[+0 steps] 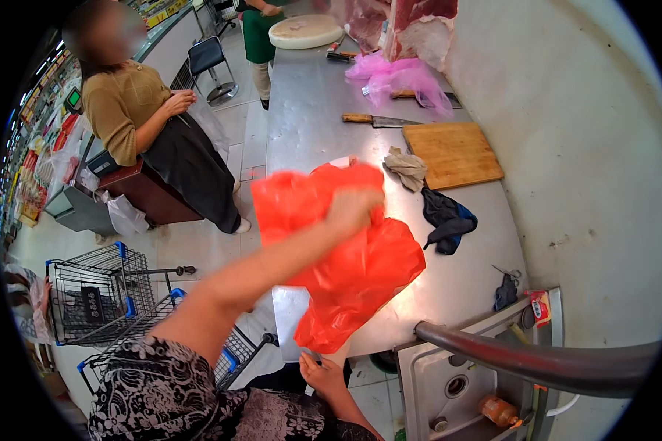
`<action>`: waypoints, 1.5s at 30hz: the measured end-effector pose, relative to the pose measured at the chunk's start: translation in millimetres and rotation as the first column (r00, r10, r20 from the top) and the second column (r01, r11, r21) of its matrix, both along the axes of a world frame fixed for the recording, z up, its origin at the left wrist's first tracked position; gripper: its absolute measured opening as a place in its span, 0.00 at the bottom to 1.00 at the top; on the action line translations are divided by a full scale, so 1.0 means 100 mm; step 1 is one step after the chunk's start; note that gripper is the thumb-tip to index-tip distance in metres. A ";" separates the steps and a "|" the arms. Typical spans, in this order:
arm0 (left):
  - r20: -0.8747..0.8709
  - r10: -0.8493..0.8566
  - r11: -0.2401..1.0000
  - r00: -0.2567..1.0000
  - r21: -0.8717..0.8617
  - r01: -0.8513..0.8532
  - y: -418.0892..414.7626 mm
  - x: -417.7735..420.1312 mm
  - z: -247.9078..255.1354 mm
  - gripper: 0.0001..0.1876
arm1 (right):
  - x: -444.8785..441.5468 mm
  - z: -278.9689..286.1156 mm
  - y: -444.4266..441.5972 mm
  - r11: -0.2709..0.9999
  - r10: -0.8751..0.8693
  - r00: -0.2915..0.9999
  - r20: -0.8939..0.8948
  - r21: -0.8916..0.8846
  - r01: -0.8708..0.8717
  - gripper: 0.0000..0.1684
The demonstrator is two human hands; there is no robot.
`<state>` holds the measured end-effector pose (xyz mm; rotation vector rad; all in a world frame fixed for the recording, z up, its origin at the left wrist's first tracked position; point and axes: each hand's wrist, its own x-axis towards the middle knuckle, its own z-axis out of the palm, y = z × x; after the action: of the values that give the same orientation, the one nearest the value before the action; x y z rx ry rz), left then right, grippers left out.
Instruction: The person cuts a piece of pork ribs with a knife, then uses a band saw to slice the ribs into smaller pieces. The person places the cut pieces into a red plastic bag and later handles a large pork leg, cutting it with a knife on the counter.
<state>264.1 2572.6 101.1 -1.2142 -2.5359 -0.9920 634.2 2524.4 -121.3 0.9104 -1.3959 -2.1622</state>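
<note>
A large red plastic bag (353,264) spreads in front of me over the near part of the steel table (303,138). My left hand (356,210), blurred and closed like a fist, grips the bag's upper part. At the table's near edge, my right hand (323,374) is just below the bag's lower end, with fingers bent; whether it pinches the plastic is unclear. Something pale and pinkish shows at the bag's top edge, mostly hidden. A crumpled beige cloth (406,168) and a dark cloth (448,220) lie right of the bag.
Beyond are a wooden cutting board (453,154), a wooden-handled knife (383,120), pink plastic bags (400,77), hanging raw meat (427,27) and a round chopping block (305,31). A metal pipe (507,347) crosses above the sink (430,380). A person (127,105) and shopping carts (96,297) are left.
</note>
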 end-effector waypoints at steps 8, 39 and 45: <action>0.103 0.208 0.923 0.973 -0.350 -0.160 -0.82 1.62 -0.88 0.08 | -0.25 0.19 0.05 0.592 0.453 0.891 0.011 0.744 -0.310 0.25; 0.760 0.501 0.678 0.414 -0.048 -0.733 -2.36 -0.37 -1.54 0.18 | -3.51 1.08 1.23 -0.801 0.220 0.739 0.637 -0.313 0.510 0.27; 0.873 0.477 0.566 0.101 -0.217 -0.795 -2.45 -1.21 -2.56 0.30 | -4.03 1.47 0.96 -0.851 0.263 0.640 0.722 -0.139 0.506 0.32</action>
<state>143.0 2327.8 -154.7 0.9077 -2.7472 -1.9127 231.4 2620.7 25.6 -0.4689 -3.0749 1.0248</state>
